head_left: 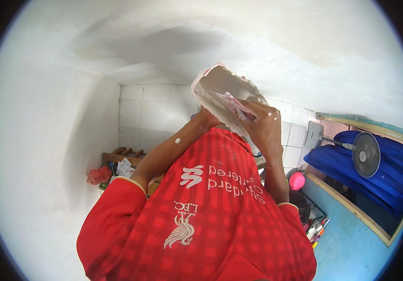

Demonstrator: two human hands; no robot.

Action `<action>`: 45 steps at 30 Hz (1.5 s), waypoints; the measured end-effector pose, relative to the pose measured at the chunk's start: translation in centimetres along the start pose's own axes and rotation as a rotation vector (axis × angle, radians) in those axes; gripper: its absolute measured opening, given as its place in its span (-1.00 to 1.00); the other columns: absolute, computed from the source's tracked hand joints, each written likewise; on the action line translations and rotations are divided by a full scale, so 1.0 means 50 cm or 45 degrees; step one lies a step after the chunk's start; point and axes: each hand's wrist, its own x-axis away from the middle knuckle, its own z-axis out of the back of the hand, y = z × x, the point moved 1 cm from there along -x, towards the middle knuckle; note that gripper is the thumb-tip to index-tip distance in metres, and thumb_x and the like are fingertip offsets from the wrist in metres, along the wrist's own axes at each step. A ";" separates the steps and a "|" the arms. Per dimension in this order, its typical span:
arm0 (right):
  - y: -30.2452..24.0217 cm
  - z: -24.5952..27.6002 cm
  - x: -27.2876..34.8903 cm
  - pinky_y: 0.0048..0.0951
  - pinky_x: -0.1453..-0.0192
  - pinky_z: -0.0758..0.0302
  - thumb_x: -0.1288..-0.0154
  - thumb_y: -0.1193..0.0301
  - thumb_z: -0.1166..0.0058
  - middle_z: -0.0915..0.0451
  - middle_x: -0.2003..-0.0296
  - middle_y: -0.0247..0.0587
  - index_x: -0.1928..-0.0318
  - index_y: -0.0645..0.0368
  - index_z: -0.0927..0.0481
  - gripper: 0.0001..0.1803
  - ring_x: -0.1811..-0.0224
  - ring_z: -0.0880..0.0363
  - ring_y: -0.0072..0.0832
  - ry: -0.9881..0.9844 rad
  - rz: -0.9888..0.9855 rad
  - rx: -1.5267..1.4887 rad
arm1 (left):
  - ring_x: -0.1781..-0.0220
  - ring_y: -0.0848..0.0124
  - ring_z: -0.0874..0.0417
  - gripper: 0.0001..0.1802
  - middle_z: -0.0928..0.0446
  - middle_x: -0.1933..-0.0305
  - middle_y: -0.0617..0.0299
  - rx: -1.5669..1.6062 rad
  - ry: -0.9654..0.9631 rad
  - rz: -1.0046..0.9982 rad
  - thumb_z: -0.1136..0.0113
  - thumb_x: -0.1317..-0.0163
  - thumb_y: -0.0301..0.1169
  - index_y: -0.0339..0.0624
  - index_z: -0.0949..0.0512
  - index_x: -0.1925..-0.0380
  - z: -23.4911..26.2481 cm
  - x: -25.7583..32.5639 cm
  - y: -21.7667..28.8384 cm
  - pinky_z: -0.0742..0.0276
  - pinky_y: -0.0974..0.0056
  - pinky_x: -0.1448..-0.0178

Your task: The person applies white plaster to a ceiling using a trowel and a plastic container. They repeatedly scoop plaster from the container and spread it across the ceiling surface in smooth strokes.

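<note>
My left hand [205, 118] is raised and grips a white, plaster-caked tub [218, 84] from below; most of that hand is hidden behind the tub. My right hand [263, 125], smeared with white, holds a flat scraper blade [232, 100] that lies inside the tub's open mouth. The tub is tilted, with its opening facing me. My red checked shirt [201, 220] fills the lower middle of the view, and both forearms rise from it.
A white plastered wall [47, 117] curves round the left and top. Pale tiles [150, 112] sit behind the tub. A wooden rack [123, 154], a red lump [98, 175], a pink round object [296, 180], a fan [365, 153], blue bedding [388, 178] and blue floor [351, 243] lie around.
</note>
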 end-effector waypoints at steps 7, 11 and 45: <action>-0.011 -0.007 -0.010 -0.37 0.32 -0.50 0.04 0.50 -0.24 -0.62 0.42 -0.10 0.25 0.16 -0.67 -0.75 0.43 -0.60 -0.23 -0.029 0.054 -0.004 | -0.24 0.16 -0.36 -0.49 -0.35 -0.23 0.12 0.033 -0.023 0.011 0.15 -0.33 -0.04 -0.07 -0.32 -0.17 -0.009 0.002 0.010 -0.31 -0.02 -0.32; -0.033 0.009 -0.014 -0.36 0.31 -0.50 0.04 0.49 -0.23 -0.62 0.41 -0.10 0.27 0.17 -0.66 -0.77 0.40 -0.60 -0.21 -0.034 -0.008 -0.065 | -0.25 0.15 -0.36 -0.48 -0.35 -0.23 0.11 0.060 -0.045 0.019 0.16 -0.33 -0.03 -0.08 -0.32 -0.17 -0.020 0.003 0.015 -0.30 -0.03 -0.32; -0.105 0.035 0.036 -0.38 0.39 -0.42 -0.07 0.46 -0.18 -0.57 0.51 -0.05 0.26 0.24 -0.64 -0.81 0.53 -0.52 -0.34 -0.075 -0.223 -0.280 | -0.20 0.03 -0.39 -0.35 -0.40 -0.18 0.01 -0.529 -0.179 -0.031 0.14 -0.23 0.11 -0.13 -0.37 -0.14 -0.050 0.108 -0.034 -0.24 -0.14 -0.32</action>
